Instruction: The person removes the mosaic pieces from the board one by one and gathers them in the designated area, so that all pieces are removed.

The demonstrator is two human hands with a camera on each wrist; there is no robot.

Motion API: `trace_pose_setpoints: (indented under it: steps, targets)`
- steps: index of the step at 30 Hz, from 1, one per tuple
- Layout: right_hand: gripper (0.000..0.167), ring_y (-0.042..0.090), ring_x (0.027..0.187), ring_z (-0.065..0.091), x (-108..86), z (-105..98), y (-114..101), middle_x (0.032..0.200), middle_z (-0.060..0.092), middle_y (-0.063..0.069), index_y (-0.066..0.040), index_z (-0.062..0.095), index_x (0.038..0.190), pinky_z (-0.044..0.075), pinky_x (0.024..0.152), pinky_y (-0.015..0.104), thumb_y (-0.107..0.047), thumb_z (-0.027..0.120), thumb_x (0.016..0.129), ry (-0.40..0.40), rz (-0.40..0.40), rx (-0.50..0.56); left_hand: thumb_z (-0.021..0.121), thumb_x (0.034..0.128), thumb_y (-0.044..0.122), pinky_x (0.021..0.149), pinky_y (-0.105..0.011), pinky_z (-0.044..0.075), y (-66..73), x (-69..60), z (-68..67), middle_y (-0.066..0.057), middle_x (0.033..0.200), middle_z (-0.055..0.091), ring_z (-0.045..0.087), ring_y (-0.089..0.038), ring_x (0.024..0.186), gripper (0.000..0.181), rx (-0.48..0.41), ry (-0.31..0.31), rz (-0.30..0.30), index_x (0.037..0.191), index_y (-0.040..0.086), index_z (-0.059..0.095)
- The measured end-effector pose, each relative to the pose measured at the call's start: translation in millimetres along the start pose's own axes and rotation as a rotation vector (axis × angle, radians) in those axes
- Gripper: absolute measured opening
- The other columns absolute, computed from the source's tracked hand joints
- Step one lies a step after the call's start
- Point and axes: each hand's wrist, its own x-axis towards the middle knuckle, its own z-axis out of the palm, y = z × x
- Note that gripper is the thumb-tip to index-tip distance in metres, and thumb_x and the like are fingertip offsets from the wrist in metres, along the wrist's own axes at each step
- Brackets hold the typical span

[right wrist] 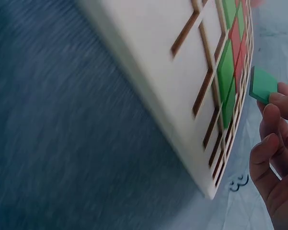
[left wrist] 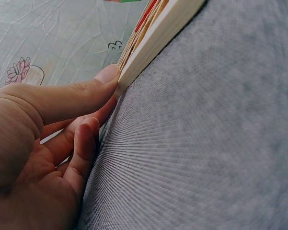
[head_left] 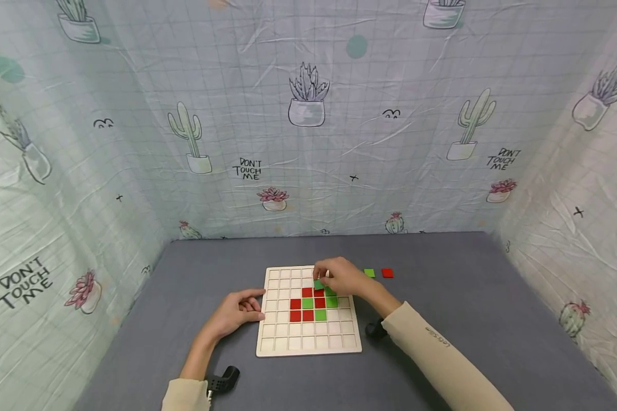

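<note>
A pale wooden grid board (head_left: 308,343) lies on the grey table, with several red tiles (head_left: 295,304) and green tiles (head_left: 332,302) set in its middle squares. My right hand (head_left: 342,276) pinches a green square tile (right wrist: 264,85) between thumb and fingers over the board's upper part. In the right wrist view that tile is tilted and apart from the board. Thumb and index finger of my left hand (head_left: 232,315) are spread along the board's left edge and touch it. The left wrist view has the thumb (left wrist: 108,74) against the board's side, other fingers loosely bent.
Beyond the right forearm, a loose green tile (head_left: 369,273) and a loose red tile (head_left: 387,273) lie on the table (head_left: 421,257). Black wrist devices (head_left: 225,379) show at both wrists. A printed cloth (head_left: 308,154) hangs behind and at both sides.
</note>
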Motion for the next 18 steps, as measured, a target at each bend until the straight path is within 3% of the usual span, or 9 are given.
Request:
trace_pose_setpoints:
  steps: [18]
  targets:
    - [0.016,0.017,0.087,0.067,-34.9,-30.8,39.8,0.104,0.074,0.008,-0.012,0.073,0.107,0.053,0.072,0.031,-0.004,0.062,0.1,0.086,0.06,-0.039,0.085,0.0843,0.011,0.065,-0.022,0.047,1.0,-0.2,-0.5,-0.01,0.09,0.067,0.055,-0.01,0.069,0.062,0.006,-0.005,0.002,0.139,-0.003,0.061]
